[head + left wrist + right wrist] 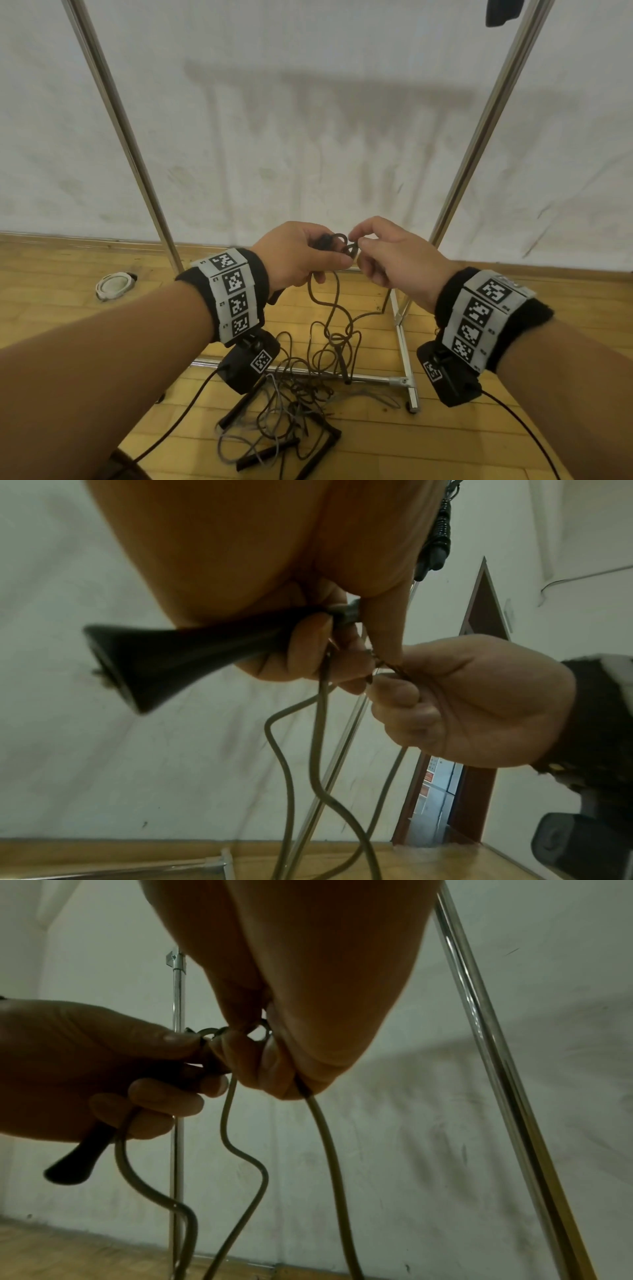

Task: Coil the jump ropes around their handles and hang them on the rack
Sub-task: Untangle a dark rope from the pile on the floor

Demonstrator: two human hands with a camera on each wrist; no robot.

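Observation:
My left hand (310, 255) grips the black handle (178, 653) of a dark jump rope (336, 298) in front of the rack. My right hand (368, 251) pinches a small loop of that rope right beside the handle's top end. In the left wrist view the right hand (445, 696) holds the rope close to the left fingers (308, 647). In the right wrist view the right hand (263, 1056) pinches the loop against the left hand (103, 1069), and the handle (78, 1161) sticks out below the fist. The rest of the rope (329, 1150) hangs to the floor.
A tangle of ropes (301, 394) with several black handles (239, 407) lies on the wooden floor over the rack's base bar (404, 349). The rack's metal uprights (120, 137) (486, 120) stand left and right. A white coiled item (114, 285) lies at left. A black thing (501, 12) hangs at top right.

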